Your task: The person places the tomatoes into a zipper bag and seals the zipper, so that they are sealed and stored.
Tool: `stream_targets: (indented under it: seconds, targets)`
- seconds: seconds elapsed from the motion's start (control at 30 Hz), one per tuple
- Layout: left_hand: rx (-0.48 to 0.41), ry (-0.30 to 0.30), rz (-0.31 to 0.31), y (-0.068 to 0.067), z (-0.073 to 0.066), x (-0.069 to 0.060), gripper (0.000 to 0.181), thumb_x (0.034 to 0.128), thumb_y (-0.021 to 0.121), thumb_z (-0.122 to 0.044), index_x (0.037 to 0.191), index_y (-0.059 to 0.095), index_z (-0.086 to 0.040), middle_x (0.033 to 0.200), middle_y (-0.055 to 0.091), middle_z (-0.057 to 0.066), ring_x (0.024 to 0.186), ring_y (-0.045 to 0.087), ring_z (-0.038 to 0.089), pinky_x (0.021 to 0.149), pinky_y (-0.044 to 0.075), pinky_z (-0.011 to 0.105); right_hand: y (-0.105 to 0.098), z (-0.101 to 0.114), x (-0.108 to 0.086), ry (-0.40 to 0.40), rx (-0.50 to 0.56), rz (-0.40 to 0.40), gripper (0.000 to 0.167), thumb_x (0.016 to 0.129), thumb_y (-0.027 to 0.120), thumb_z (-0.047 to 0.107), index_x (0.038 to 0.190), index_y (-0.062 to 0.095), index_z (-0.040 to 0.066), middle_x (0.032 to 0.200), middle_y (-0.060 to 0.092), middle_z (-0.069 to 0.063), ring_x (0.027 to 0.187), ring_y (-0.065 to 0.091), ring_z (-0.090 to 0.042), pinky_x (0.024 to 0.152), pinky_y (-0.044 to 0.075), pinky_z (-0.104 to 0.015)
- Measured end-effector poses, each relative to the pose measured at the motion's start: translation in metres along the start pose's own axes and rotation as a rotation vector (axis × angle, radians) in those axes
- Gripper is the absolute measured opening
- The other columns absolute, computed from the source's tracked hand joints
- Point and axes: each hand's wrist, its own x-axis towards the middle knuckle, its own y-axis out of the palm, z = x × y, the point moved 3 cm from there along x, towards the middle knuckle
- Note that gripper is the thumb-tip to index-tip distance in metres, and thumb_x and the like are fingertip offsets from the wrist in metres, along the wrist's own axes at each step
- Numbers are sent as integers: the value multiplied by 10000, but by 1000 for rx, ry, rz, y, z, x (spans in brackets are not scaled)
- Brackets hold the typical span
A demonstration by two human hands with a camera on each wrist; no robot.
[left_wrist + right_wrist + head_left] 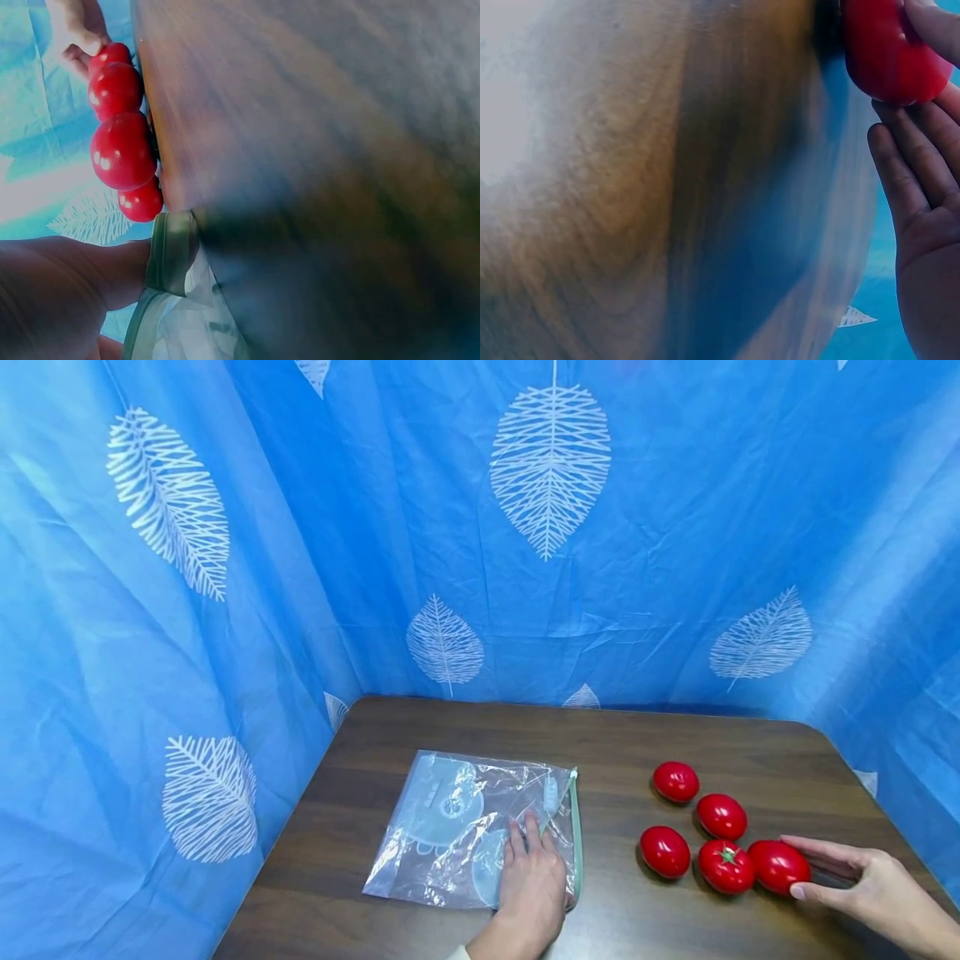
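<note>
One left hand (532, 878) palm-down on bag (468, 831), right hand (873, 881) round tomato (778, 866)

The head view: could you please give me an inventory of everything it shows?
tomatoes: five, red, on the right of the table
stem: one visible, green, on one tomato
zip bag: one, clear with green edging, left of the tomatoes
pale shapes: two or more, bluish, in or on the bag
table: one, brown, beneath tomatoes and bag
curtain: count unclear, blue with white leaf prints, behind and beside the table
left hand: one, bare, on the zip bag
sleeve: one edge, whitish, by left hand
right hand: one, bare, holding the rightmost tomato
</note>
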Motion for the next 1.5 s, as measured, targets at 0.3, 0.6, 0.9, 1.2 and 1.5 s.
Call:
stream_targets:
  seconds: [0.3,0.6,0.9,1.2,1.5]
  targets:
    - [1,0,-8,-1,0,-2,1011,650,984,-644,1388,710,-9,1550,601,258,1364,644,496,1106,579,471,-7,2,-6,-20,86,-49,756,968,858,283,1509,545,-142,1385,700,-334,973,670,154,765,678,-324]
    - [-12,-9,-2,0,0,0,1019,644,990,-646,1385,716,-2,1547,599,266,1369,642,497,1106,581,478,-13,28,-7,-150,92,-124,659,955,872,230,1475,619,-85,1253,701,265,1038,669,160,731,649,-222]
    - [-5,-15,-3,0,0,-2,1004,646,987,-649,1380,725,-16,1550,603,257,1376,640,487,1092,588,470,-14,54,-5,-226,101,-111,602,967,855,166,1480,631,-55,1252,620,404,1083,646,179,743,621,-167]
    - [-10,-16,-4,-1,0,-2,1001,651,990,-638,1387,721,-16,1553,596,259,1379,634,490,1096,584,468,-12,86,-3,-339,112,-97,582,931,877,107,1467,671,12,1302,702,300,1164,654,150,826,587,-118]
    - [-4,-13,-9,-3,1,-3,1002,654,988,-629,1401,717,-19,1546,612,257,1379,637,488,1104,582,464,1,116,4,-447,159,-49,567,920,870,49,1456,686,34,1348,727,238,1216,655,124,889,573,-106]
